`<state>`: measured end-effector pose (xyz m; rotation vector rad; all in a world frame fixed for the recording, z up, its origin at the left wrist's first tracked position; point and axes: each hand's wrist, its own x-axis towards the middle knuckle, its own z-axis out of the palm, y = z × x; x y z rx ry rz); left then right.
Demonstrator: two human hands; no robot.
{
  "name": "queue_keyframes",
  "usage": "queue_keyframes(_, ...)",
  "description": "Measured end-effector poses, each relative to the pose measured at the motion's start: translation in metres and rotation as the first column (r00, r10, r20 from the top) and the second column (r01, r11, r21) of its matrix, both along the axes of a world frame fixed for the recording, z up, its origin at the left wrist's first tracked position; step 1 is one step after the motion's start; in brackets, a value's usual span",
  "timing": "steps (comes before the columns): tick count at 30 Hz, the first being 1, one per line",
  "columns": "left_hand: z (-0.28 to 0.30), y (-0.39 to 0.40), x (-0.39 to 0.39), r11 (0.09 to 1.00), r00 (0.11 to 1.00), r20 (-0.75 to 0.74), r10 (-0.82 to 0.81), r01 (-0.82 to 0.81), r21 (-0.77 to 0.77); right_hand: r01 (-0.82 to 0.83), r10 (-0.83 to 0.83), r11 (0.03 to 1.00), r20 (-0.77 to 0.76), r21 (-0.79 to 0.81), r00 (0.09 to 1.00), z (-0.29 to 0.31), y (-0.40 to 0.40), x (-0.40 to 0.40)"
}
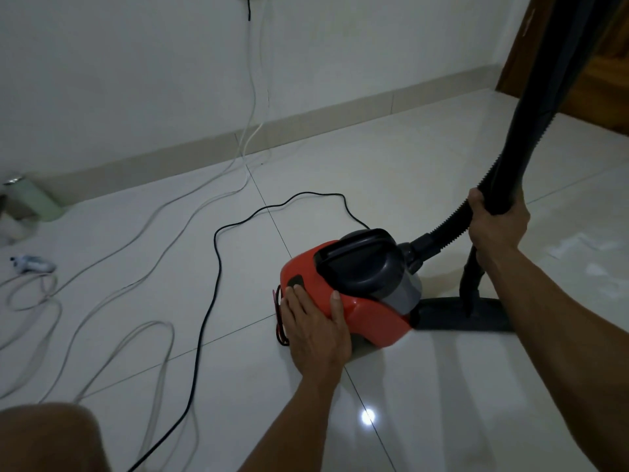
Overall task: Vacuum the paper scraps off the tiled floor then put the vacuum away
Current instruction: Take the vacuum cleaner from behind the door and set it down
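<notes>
The red canister vacuum (pixel 343 291) sits on the glossy tiled floor (pixel 425 386) near the middle of the view. Its long axis runs from lower left to upper right, the hose end aimed up and right, the rear toward the lower left. A dark grey dust bin with carry handle (pixel 360 260) tops the body.

The left hand (pixel 315 327) lies flat and spread over the rear of the casing, fingers extended, fingertips touching a dark oval button (pixel 295 280); it presses rather than grips. The right hand (pixel 493 223) is closed around the black wand (pixel 541 107), which stands nearly upright and leaves the frame top right. The ribbed hose (pixel 456 216) curves from beside that hand down into the front of the canister. The flat black floor nozzle (pixel 466 313) lies on the tiles just right of the body.

A black power cord (pixel 207 301) loops from the vacuum's rear toward the bottom edge. White cables (pixel 149 267) trail across the floor at left, up to the wall (pixel 136 80). Pale paper scraps (pixel 578 247) lie at far right, blurred. A pale green container (pixel 37 199) stands by the skirting at left.
</notes>
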<state>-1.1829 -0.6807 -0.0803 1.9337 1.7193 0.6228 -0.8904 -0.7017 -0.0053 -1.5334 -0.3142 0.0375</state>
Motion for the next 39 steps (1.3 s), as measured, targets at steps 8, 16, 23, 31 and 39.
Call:
queue_keyframes(8,-0.007,0.003,0.000,1.000,0.998,-0.056,0.017,-0.016,0.024,0.017,-0.017,1.000,0.002,-0.004,1.000,-0.001,0.004,-0.002)
queue_keyframes(16,-0.006,0.002,-0.005,0.999,0.997,-0.075,-0.002,0.004,0.038,0.015,-0.015,1.000,0.002,-0.022,1.000,0.002,0.004,-0.007)
queue_keyframes(23,-0.008,0.004,-0.006,0.998,0.997,-0.071,-0.008,0.012,0.054,0.008,-0.007,0.999,0.017,-0.031,1.000,0.002,0.000,-0.007)
queue_keyframes(31,0.011,0.018,-0.001,0.977,0.998,-0.025,-0.050,0.054,0.205,-0.025,0.028,0.998,0.044,-0.065,0.999,0.000,-0.004,-0.007)
queue_keyframes(39,0.145,0.033,0.081,0.537,0.817,-0.071,-0.572,0.439,0.721,-0.104,0.122,0.981,0.101,-0.166,0.987,0.001,-0.016,-0.018)
